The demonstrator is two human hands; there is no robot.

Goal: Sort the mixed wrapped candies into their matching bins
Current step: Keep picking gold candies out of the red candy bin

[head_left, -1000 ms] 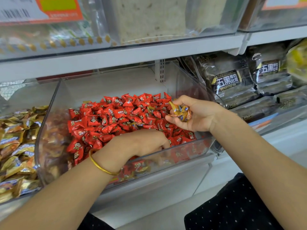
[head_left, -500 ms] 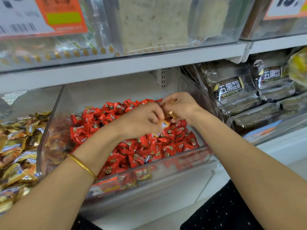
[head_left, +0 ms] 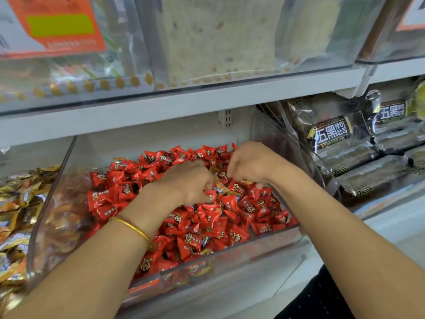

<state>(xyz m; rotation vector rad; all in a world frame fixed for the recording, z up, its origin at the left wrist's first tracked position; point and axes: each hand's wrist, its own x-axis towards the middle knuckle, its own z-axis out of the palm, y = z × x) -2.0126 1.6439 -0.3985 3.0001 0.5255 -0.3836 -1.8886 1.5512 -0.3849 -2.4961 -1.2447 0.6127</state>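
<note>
Clear bin (head_left: 253,254) of red candies (head_left: 207,217) at centre, on the lower shelf. Left hand (head_left: 188,183), gold bangle (head_left: 131,226) on its wrist, and right hand (head_left: 250,164) both sit knuckles-up on the pile. Fingers curled down; cannot tell what either holds. A stray gold-wrapped candy (head_left: 219,188) lies between them. Heap of gold candies (head_left: 20,203) at 9 o'clock, dark bread packs (head_left: 345,157) at 2 o'clock.
</note>
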